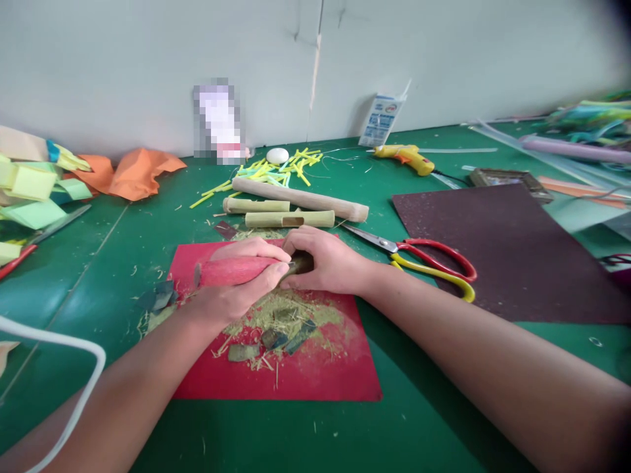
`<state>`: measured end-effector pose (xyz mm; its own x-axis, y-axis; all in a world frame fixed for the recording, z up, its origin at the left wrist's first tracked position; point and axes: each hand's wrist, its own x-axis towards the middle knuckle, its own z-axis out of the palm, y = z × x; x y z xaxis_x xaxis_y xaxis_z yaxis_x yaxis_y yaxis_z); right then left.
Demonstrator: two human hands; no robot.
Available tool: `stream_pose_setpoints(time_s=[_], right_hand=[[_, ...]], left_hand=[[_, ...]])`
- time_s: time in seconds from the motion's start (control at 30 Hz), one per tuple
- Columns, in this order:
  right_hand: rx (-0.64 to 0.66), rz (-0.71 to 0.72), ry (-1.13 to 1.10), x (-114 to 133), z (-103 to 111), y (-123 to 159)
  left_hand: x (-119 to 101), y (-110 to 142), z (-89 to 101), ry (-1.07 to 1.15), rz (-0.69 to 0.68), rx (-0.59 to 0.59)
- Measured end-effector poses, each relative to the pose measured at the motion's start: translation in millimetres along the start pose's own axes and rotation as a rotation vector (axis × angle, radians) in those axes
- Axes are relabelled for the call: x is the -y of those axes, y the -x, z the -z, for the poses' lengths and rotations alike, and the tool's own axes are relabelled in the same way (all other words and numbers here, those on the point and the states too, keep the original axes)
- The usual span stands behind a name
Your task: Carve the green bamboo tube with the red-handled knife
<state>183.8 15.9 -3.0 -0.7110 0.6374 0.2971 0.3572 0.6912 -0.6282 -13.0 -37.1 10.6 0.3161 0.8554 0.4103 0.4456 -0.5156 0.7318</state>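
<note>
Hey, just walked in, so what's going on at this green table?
Someone's left grip holds a red-handled tool, pointed toward a dark, tube-like piece in their right grip; contact at the tip is hard to make out. Both are above a red sheet strewn with shavings and dark scraps. Three pale, stick-like pieces lie just beyond, and scissors lie to the right.
</note>
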Motion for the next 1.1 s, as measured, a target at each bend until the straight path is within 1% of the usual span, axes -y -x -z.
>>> stream_pose_setpoints(time_s=[0.07,0.13,0.23,0.4,0.53,0.67,0.77,0.87,0.97,1.1], right_hand=[[-0.005,0.009,-0.009,0.0,-0.4,-0.1],[-0.004,0.007,-0.015,0.4,-0.3,0.0],[0.010,-0.017,-0.019,0.7,0.6,0.6],[0.014,-0.029,-0.013,0.3,2.1,1.4],[0.003,-0.033,-0.009,0.9,1.9,1.4],[-0.001,-0.037,-0.016,1.0,0.8,1.3],[-0.004,-0.042,-0.016,0.8,0.5,1.0],[0.010,-0.051,-0.013,1.3,1.1,0.7],[0.009,-0.051,-0.010,1.8,1.8,0.6],[0.016,-0.051,-0.009,1.6,2.2,0.2]], left_hand=[[-3.7,-0.9,0.3,0.013,-0.011,0.035],[-6.4,-0.9,0.6,0.016,-0.026,0.041],[-6.8,1.7,0.7,-0.014,-0.045,-0.006],[0.0,9.3,-0.1,-0.084,-0.059,-0.102],[5.3,11.7,-1.3,-0.043,-0.078,-0.142],[9.0,11.5,-1.9,0.018,-0.081,-0.223],[11.5,11.6,-2.0,0.010,-0.068,-0.247],[13.9,11.8,-2.4,0.048,-0.078,-0.280],[14.3,12.1,-2.6,0.077,-0.076,-0.276],[10.3,11.2,-1.8,0.071,-0.049,-0.219]])
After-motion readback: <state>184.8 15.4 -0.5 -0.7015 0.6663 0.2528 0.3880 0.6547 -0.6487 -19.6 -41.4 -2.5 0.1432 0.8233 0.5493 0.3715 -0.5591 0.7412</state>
